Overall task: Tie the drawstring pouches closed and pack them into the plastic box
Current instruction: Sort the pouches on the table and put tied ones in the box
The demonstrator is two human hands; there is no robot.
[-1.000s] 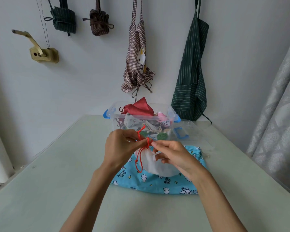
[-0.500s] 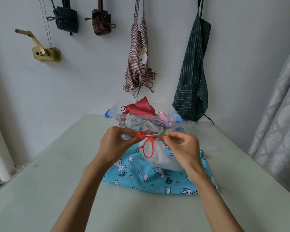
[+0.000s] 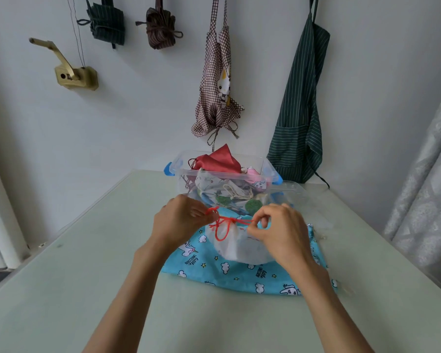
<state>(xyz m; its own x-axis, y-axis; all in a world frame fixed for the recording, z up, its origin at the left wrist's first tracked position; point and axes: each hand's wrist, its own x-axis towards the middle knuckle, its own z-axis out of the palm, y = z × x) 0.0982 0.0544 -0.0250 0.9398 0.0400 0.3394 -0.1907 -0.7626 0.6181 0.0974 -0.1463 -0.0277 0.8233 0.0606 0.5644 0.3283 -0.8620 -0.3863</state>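
Note:
A white pouch [image 3: 236, 247] with a red drawstring [image 3: 227, 221] hangs between my hands, just above a blue unicorn-print pouch [image 3: 239, 275] that lies flat on the table. My left hand [image 3: 180, 222] pinches one end of the red cord and my right hand [image 3: 278, 231] pinches the other, with the cord stretched between them and a loop hanging down. Behind them stands the clear plastic box [image 3: 181, 171] with blue latches, holding several pouches, a red one [image 3: 217, 160] on top.
The box's clear lid [image 3: 297, 197] lies to its right on the pale green table [image 3: 61, 289]. Aprons [image 3: 301, 98] and tied cloth bundles hang on the wall behind. A grey curtain [image 3: 428, 187] hangs at the right, past the table edge.
My hands moved apart from the pouch's mouth, drawing the red cord out sideways and tight. The white pouch rose slightly off the blue one.

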